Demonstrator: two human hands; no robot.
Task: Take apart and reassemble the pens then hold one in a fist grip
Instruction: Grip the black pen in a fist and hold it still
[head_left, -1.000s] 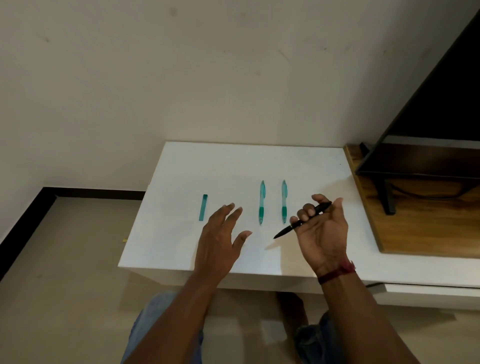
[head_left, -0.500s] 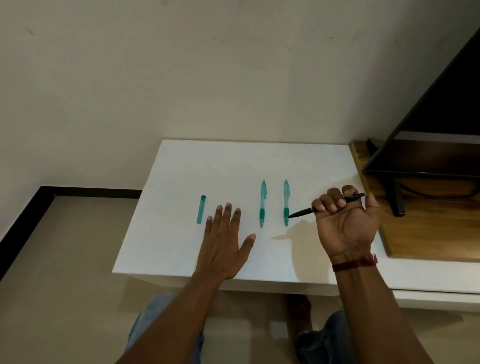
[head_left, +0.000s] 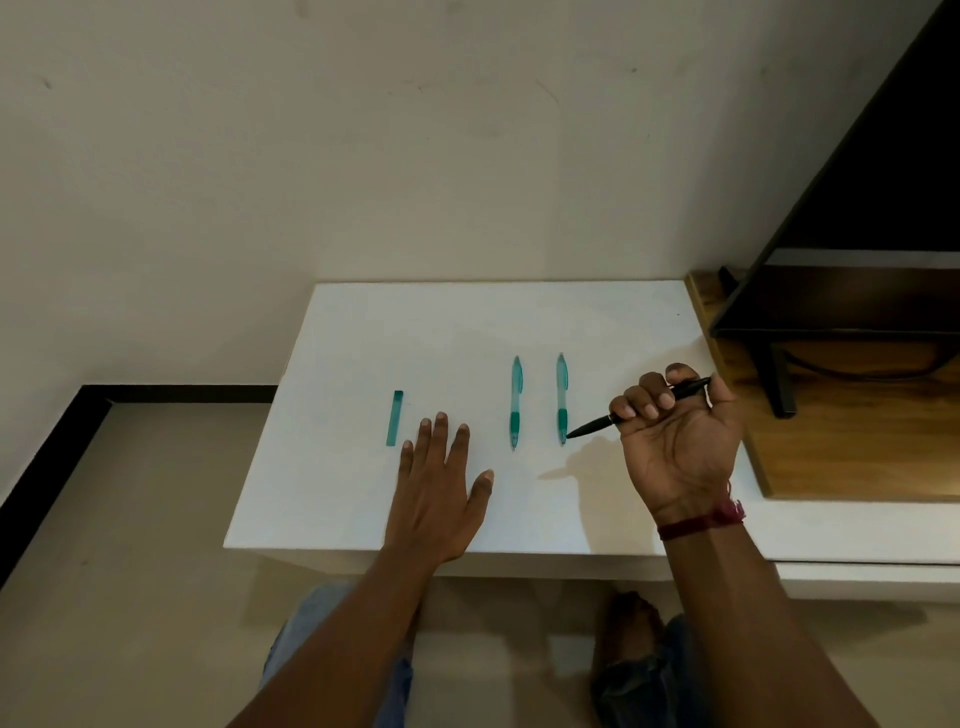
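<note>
My right hand (head_left: 675, 436) grips a black pen (head_left: 592, 427) in a fist, palm up, above the white table (head_left: 467, 322); the pen's tip points left and down toward the table. Two teal pens lie side by side pointing away from me, one (head_left: 515, 400) in the middle and one (head_left: 561, 397) just left of the black pen's tip. A short teal pen cap (head_left: 395, 418) lies further left. My left hand (head_left: 439, 493) rests flat on the table with fingers straight, between the cap and the pens.
A wooden shelf top (head_left: 841, 447) adjoins the table on the right, carrying a dark stand with a leg (head_left: 779, 379). A plain wall rises behind the table. The table's front edge (head_left: 415, 551) is near my knees, with beige floor at the left.
My right hand closed its fingers round the black pen into a fist and moved right. My left hand settled flat onto the table.
</note>
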